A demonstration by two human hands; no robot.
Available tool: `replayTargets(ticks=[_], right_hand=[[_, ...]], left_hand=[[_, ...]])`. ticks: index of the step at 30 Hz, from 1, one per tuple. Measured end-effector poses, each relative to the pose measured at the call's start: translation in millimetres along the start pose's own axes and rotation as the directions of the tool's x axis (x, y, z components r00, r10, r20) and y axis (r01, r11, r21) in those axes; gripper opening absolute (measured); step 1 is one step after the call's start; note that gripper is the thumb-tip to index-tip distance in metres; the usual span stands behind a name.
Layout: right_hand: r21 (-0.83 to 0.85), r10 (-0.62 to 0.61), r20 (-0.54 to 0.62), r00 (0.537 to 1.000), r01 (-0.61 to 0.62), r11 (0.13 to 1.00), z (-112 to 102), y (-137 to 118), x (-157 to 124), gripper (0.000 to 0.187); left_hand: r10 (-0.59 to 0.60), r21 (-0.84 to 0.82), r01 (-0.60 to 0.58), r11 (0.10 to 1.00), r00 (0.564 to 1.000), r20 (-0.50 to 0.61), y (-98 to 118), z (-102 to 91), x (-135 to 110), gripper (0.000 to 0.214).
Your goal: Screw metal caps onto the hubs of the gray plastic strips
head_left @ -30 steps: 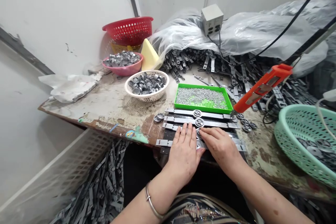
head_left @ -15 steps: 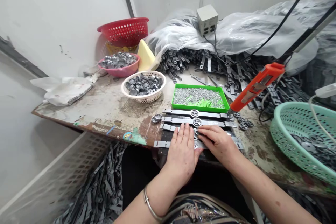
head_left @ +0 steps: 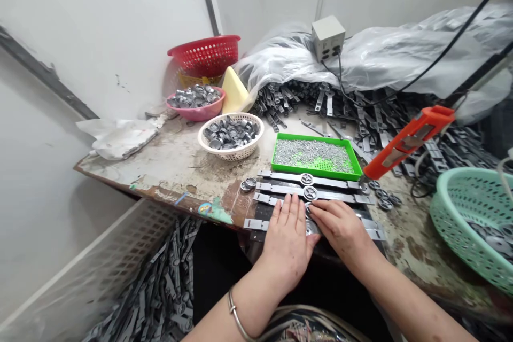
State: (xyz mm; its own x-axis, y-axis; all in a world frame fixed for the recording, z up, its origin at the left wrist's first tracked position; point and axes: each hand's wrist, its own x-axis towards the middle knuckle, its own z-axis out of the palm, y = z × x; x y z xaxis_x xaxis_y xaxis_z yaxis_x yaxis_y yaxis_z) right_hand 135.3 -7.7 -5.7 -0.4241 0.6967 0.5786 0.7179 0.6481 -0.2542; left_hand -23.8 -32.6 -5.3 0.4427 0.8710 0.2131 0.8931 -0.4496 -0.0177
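Observation:
My left hand (head_left: pixel 286 238) lies flat, fingers stretched out, across the grey flat strips at the table's front edge. Just right of it, my right hand (head_left: pixel 340 227) has its thumb and fingertips closed at a small round wheel-shaped piece (head_left: pixel 308 208) on the third strip (head_left: pixel 262 199); the fingers partly hide it. Nearest to me is a front strip (head_left: pixel 256 224) with a round middle, partly under both hands. Beyond the hands lie two strips with spoked wheel pieces at their middles, the nearer wheel (head_left: pixel 310 193) and the farther wheel (head_left: pixel 306 179).
A green tray (head_left: pixel 276 164) of tiny metal bits stands behind the strips. Round pieces fill a white basket (head_left: pixel 230 155) and a pink bowl (head_left: pixel 200 114). An orange-handled tool (head_left: pixel 409 141) slants at right, near a mint basket (head_left: pixel 449 214). Loose wheels (head_left: pixel 385 204) lie between.
The view has shifted, so everything sits slightly farther right and lower. Both hands keep nearly the same places on the strips, the right fingers still at the round piece.

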Motion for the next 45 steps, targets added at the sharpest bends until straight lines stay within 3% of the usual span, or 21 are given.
replayTargets(ticks=[7, 11, 14, 17, 20, 23, 27, 32, 36, 38, 40, 43, 45], right_hand=[[-0.080, -0.046, -0.004, 0.999, 0.045, 0.996, 10.0, -3.1, -3.2, 0.021], [-0.029, -0.002, -0.027, 1.000, 0.002, 1.000, -8.1, -0.8, -4.9, 0.021], [-0.019, 0.185, -0.111, 0.976, -0.189, 0.982, -38.4, 22.9, -21.5, 0.026], [-0.136, 0.392, -0.179, 0.902, -0.418, 0.898, -61.2, 60.5, -53.5, 0.029], [-0.239, 0.500, -0.185, 0.846, -0.532, 0.812, -62.5, 91.5, -82.5, 0.040], [-0.262, 0.544, -0.159, 0.824, -0.566, 0.782, -50.6, 103.7, -88.9, 0.045], [-0.250, 0.563, -0.090, 0.821, -0.566, 0.785, -40.6, 104.6, -74.1, 0.038], [-0.168, 0.581, -0.074, 0.811, -0.584, 0.794, -47.5, 105.7, -61.4, 0.035], [0.007, 0.627, -0.095, 0.773, -0.629, 0.777, -66.3, 71.3, -51.9, 0.033], [0.215, 0.678, -0.063, 0.732, -0.654, 0.725, -74.9, 40.8, -43.4, 0.027], [0.321, 0.602, -0.024, 0.798, -0.564, 0.761, -77.0, 11.0, -33.5, 0.019], [0.331, 0.342, -0.029, 0.939, -0.314, 0.890, -62.7, -18.5, -21.6, 0.017], [0.264, 0.204, -0.047, 0.978, -0.185, 0.947, -45.5, -26.7, -18.0, 0.017]], left_hand=[[-0.006, 0.047, 0.006, 0.999, 1.000, -0.017, 0.1, -1.6, -3.6, 0.062], [0.004, 0.044, -0.003, 0.999, 1.000, -0.025, -1.9, 1.4, -3.4, 0.062], [0.006, 0.032, -0.005, 0.999, 0.999, -0.041, -4.3, 5.5, -1.9, 0.061], [0.033, 0.030, -0.031, 0.999, 0.996, -0.081, -7.6, 11.1, 0.7, 0.060], [0.077, 0.066, -0.069, 0.995, 0.989, -0.127, -10.7, 16.0, 2.3, 0.056], [0.108, 0.106, -0.091, 0.990, 0.981, -0.161, -12.3, 17.4, 2.4, 0.054], [0.118, 0.105, -0.101, 0.989, 0.979, -0.168, -12.3, 15.2, 1.9, 0.055], [0.105, 0.097, -0.093, 0.991, 0.987, -0.125, -10.0, 12.2, 1.6, 0.055], [0.077, 0.027, -0.075, 0.997, 0.993, -0.084, -8.7, 6.2, 1.2, 0.060], [0.073, 0.001, -0.073, 0.997, 0.995, -0.066, -8.7, 0.4, 0.2, 0.067], [0.072, 0.003, -0.072, 0.997, 0.996, -0.052, -9.1, -5.9, -1.6, 0.077], [0.052, 0.018, -0.051, 0.999, 0.998, -0.044, -10.1, -11.1, -6.9, 0.089], [0.034, 0.021, -0.033, 0.999, 0.999, -0.042, -10.9, -10.3, -11.6, 0.091]])
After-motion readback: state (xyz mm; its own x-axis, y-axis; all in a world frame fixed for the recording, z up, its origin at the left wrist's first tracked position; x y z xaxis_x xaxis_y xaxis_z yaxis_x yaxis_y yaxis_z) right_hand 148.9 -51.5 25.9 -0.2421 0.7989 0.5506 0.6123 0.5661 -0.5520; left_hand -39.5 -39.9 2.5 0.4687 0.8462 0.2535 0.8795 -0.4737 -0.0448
